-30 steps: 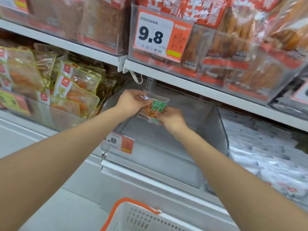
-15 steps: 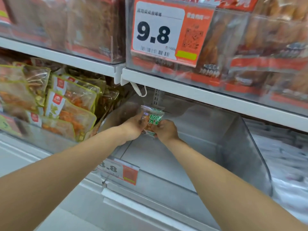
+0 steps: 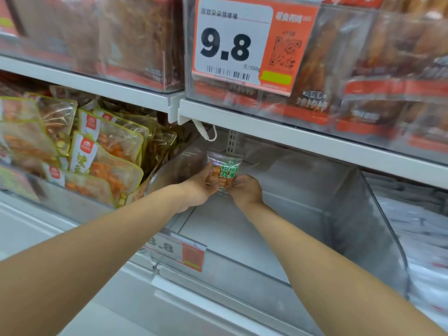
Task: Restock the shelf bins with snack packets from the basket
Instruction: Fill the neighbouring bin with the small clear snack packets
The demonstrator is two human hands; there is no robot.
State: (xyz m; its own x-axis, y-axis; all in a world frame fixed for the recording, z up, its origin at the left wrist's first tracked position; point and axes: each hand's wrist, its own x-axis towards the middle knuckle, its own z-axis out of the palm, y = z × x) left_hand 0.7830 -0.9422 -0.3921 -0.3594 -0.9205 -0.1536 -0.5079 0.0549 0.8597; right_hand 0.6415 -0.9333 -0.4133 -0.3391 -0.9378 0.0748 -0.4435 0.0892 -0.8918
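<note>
The snack packet stands upright between both hands inside the clear bin. The left hand pinches its left edge. The right hand pinches its lower right corner.

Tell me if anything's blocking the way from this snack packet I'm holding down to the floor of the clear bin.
Nothing visible does. The left hand and right hand pinch the snack packet inside the clear bin, and the floor beneath it shows no other packets.

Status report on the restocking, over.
Left hand and right hand both pinch one snack packet. Packet held upright toward the back of the clear bin. Nothing seen in its way.
</note>
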